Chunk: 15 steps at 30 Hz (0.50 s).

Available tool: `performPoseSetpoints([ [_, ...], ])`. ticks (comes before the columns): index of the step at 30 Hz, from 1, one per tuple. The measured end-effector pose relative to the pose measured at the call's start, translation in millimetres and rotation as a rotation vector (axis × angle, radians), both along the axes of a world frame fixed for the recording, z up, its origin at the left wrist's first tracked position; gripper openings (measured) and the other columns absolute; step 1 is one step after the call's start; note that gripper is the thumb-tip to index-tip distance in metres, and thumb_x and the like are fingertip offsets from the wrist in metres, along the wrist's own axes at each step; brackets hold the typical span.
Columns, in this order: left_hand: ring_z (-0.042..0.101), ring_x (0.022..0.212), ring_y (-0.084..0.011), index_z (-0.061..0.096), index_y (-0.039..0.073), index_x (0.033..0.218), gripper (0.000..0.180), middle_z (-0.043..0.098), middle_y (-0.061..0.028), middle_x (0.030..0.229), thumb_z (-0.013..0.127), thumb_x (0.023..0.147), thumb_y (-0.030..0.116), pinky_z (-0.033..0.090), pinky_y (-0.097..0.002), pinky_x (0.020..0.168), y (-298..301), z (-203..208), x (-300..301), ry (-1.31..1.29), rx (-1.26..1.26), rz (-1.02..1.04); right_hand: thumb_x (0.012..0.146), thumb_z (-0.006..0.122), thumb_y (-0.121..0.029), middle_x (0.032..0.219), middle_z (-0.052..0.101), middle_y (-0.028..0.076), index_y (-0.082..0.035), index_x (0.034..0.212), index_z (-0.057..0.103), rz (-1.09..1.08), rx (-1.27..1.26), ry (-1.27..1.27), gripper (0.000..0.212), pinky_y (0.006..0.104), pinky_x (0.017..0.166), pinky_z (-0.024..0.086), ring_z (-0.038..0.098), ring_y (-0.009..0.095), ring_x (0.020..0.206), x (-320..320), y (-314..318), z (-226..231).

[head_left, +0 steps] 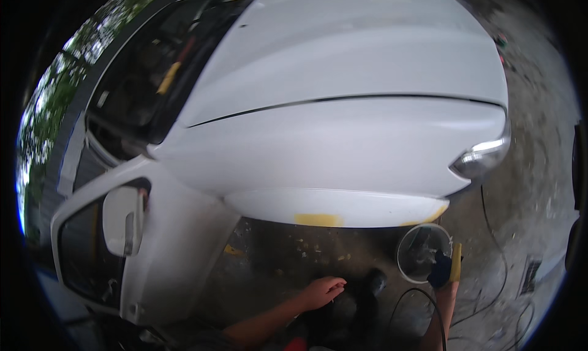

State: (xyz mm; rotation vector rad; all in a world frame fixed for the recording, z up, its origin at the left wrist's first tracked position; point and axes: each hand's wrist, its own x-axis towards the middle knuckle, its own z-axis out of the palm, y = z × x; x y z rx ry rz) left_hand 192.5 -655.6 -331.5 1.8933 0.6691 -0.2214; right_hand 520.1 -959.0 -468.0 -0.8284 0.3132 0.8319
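Note:
My left hand [323, 291] is bare and hangs below the white fender, its fingers loosely bent with nothing visible in them. My right hand [446, 271] is over the near right rim of a round, pale bucket [399, 260]. Dark blue and yellow material covers that hand, apparently a work glove; how its fingers are set cannot be made out. Above the hands is the front of a white car [343, 143]. Its lower fender edge carries a yellow patch [318, 220] and a second yellow streak [432, 216] nearer the front.
The car's front door [165, 259] stands swung out at left, with a side mirror [122, 221]. A clear headlight [484, 157] is at the right corner. Dark hoses [503, 253] lie across the stained concrete floor [533, 185]. A dark shoe [376, 282] shows between my arms.

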Motion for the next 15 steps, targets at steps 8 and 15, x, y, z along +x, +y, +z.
performPoseSetpoints([
  [8,0.072,0.105,-0.0217,0.065,0.005,0.131,0.032,0.074,-0.0106,0.117,0.068,0.103,0.019,0.057,-0.0341,0.092,29,80,-27,-0.388,-0.056,0.22,0.107,0.05,-0.033,0.076,0.041,-0.002,-0.018,0.089,0.047,0.384,0.429,-0.432,0.024,0.0336,0.053,0.036,0.041,0.016,0.058,-37,209,366],
  [15,0.06,0.124,-0.017,0.046,0.002,0.151,0.053,0.06,-0.0107,0.14,0.067,0.103,0.013,0.051,-0.0335,0.105,200,270,-93,-0.938,0.038,0.579,0.111,0.053,-0.03,0.086,0.061,0.002,-0.007,0.11,0.06,0.223,0.446,-0.936,0.024,0.0325,0.061,0.048,0.056,0.014,0.07,-157,467,523],
])
